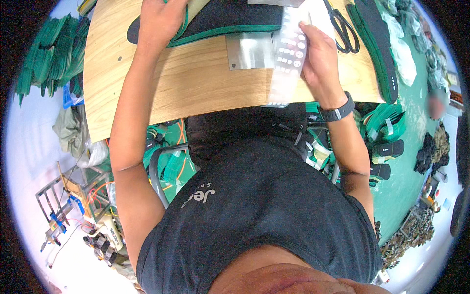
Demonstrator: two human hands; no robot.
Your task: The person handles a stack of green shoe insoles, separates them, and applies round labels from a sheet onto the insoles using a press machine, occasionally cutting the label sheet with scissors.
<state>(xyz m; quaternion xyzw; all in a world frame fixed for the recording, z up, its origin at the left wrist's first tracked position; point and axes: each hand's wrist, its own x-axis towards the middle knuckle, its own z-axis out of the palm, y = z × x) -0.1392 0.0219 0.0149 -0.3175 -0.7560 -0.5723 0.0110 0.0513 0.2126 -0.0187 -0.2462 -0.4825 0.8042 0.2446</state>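
My left hand (159, 22) presses flat on a black fabric piece with green edging (230, 22) lying at the far edge of a wooden table (196, 83). My right hand (318, 59), with a dark watch on its wrist, grips a long clear plastic strip carrying small labels (289, 59). The strip hangs over the table's near edge. A square metal plate (249, 51) is set into the tabletop just left of the strip.
Black scissors (342, 27) lie on the table at the right, beside a stack of black and green pieces (377, 44). More green-edged pieces sit on the floor at right (387, 132) and far left (44, 59). A metal frame with wires (73, 206) stands at lower left.
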